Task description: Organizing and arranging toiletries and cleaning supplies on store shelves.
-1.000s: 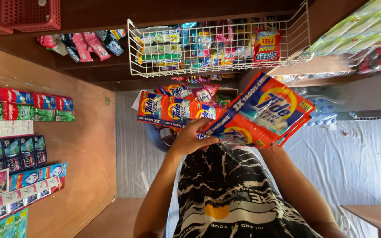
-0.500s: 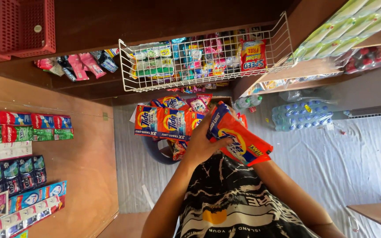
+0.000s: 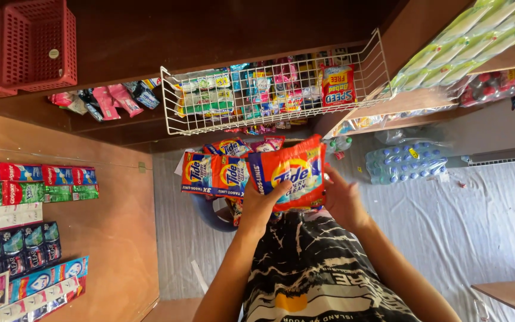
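My left hand (image 3: 263,206) and my right hand (image 3: 342,200) both grip an orange and red detergent sachet pack (image 3: 290,173), held flat in front of my chest. The left thumb lies across the pack's lower edge and the right hand clasps its right side. Just left of it hangs a strip of matching orange and blue sachets (image 3: 210,173), touching or overlapping the held pack. More sachets show behind them. My black and white patterned shirt (image 3: 317,268) fills the lower middle.
A white wire basket (image 3: 174,122) full of small packets hangs above the hands. Red plastic baskets (image 3: 25,48) sit top left. Boxed toothpaste rows (image 3: 31,179) line the wooden panel at left. A bottled water pack (image 3: 406,161) lies right, with a wooden tabletop corner (image 3: 514,295) bottom right.
The pack, earlier held tilted out to the right, has swung in to the middle and now sits flat. My right hand has closed onto its side.
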